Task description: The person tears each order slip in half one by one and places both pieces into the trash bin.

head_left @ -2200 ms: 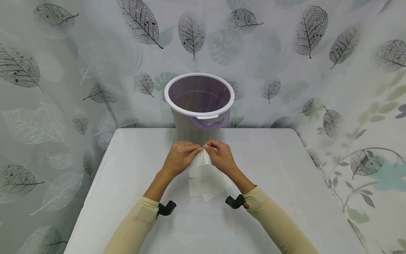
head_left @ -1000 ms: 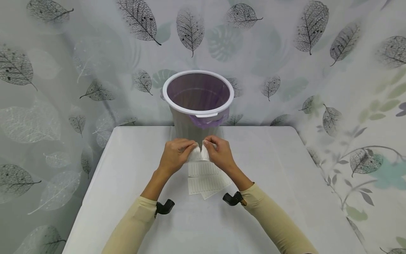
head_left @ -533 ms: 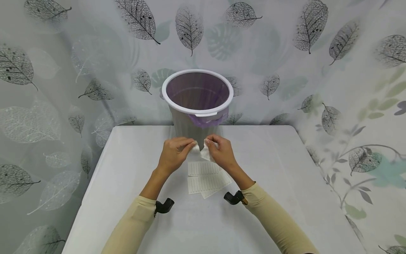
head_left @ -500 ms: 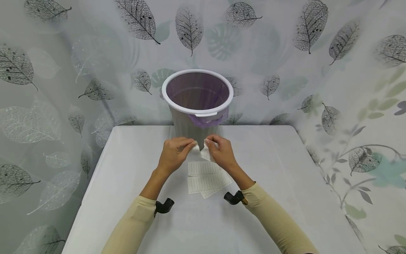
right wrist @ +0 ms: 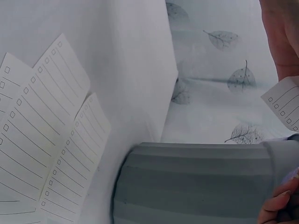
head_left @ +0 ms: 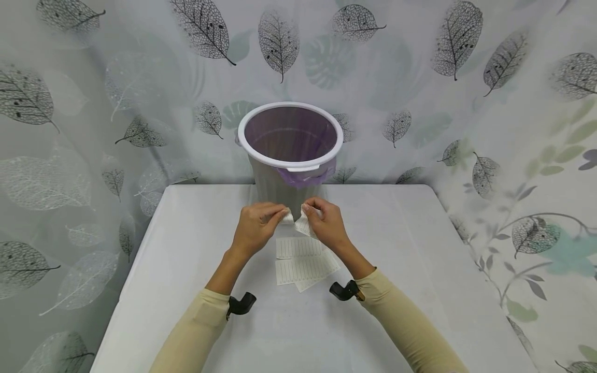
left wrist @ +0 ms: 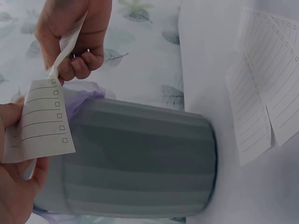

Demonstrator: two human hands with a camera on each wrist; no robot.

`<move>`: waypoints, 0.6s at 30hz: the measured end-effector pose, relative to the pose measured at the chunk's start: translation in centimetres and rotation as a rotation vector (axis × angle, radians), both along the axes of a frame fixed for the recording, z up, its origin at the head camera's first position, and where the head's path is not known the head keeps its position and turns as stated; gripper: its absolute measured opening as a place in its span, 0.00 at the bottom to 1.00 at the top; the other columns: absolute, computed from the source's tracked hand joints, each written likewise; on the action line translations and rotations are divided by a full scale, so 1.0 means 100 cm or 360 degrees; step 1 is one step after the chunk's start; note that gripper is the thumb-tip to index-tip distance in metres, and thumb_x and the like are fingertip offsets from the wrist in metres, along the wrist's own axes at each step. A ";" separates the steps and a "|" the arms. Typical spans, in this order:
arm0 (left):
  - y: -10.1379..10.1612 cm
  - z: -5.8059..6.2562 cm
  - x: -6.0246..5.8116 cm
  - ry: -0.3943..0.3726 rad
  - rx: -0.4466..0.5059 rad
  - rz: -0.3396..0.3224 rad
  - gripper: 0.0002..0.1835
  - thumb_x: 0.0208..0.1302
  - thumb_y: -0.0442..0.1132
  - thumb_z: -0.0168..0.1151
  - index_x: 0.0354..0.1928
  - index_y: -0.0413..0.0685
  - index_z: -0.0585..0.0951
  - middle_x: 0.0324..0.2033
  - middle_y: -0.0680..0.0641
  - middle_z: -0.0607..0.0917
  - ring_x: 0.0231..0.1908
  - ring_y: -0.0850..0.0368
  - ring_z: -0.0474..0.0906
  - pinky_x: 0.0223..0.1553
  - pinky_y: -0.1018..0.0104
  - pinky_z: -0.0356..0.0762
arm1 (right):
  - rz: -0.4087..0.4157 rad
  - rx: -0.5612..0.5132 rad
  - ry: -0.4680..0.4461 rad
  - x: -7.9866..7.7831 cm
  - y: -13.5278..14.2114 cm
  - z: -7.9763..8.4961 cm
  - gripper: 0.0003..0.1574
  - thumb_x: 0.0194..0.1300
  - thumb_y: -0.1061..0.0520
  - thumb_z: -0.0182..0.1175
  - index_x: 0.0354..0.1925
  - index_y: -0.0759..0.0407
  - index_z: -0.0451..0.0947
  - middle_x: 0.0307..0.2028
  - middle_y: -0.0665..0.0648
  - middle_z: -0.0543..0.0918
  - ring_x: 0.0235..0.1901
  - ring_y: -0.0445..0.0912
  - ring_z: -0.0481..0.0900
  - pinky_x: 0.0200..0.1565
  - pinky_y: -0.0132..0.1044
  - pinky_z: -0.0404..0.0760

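Note:
Both hands hold a paper checklist, torn down from its top edge. My left hand [head_left: 255, 226] pinches the left part of the paper [head_left: 287, 219] between thumb and fingers. The right part [head_left: 303, 226] is gripped the same way by my right hand [head_left: 324, 223]. In the left wrist view, the left part [left wrist: 46, 123] shows lines and small boxes, and the two parts meet at a narrow corner by the right hand [left wrist: 77, 37]. Below the hands, several lined checklist sheets [head_left: 305, 269] lie overlapping on the white table [head_left: 382, 311].
Behind the hands stands a grey bin [head_left: 268, 181] with a white rim [head_left: 291, 105] and a purple liner bag [head_left: 308, 178] folded over its front. A leaf-patterned curtain [head_left: 373, 88] hangs around the table's back and sides.
The held paper has split from the top downward between the hands, and its two parts now angle apart. The hands have drawn slightly away from each other. The sheets on the table lie unchanged.

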State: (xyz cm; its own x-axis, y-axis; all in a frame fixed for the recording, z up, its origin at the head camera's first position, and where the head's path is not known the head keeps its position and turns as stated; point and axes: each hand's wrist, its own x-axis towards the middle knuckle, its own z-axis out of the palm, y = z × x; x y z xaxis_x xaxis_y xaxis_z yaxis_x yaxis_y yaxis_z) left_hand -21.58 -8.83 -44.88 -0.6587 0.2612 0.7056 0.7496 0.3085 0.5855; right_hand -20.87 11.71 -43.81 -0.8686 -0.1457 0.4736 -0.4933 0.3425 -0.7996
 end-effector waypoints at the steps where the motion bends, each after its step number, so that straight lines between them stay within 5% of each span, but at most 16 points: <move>1: 0.000 0.000 0.000 -0.0002 0.0001 0.0002 0.04 0.65 0.30 0.73 0.40 0.36 0.91 0.36 0.45 0.91 0.38 0.50 0.89 0.41 0.56 0.86 | 0.0003 0.0000 0.0008 0.003 -0.001 0.005 0.07 0.72 0.72 0.60 0.35 0.75 0.81 0.35 0.69 0.86 0.41 0.61 0.84 0.45 0.52 0.79; 15: -0.002 0.000 0.004 -0.0006 0.0056 0.0041 0.04 0.65 0.29 0.73 0.39 0.36 0.91 0.35 0.45 0.91 0.36 0.50 0.89 0.38 0.56 0.86 | -0.0006 -0.0038 0.0027 0.010 0.001 0.013 0.07 0.72 0.72 0.60 0.35 0.75 0.81 0.33 0.69 0.85 0.37 0.57 0.81 0.43 0.46 0.77; 18: -0.003 -0.001 0.004 -0.0004 0.0065 0.0044 0.04 0.65 0.29 0.73 0.39 0.35 0.91 0.35 0.44 0.91 0.36 0.50 0.89 0.38 0.56 0.86 | -0.0004 -0.0049 0.0020 0.003 0.005 0.002 0.08 0.73 0.69 0.61 0.35 0.74 0.81 0.33 0.68 0.85 0.38 0.56 0.81 0.44 0.47 0.77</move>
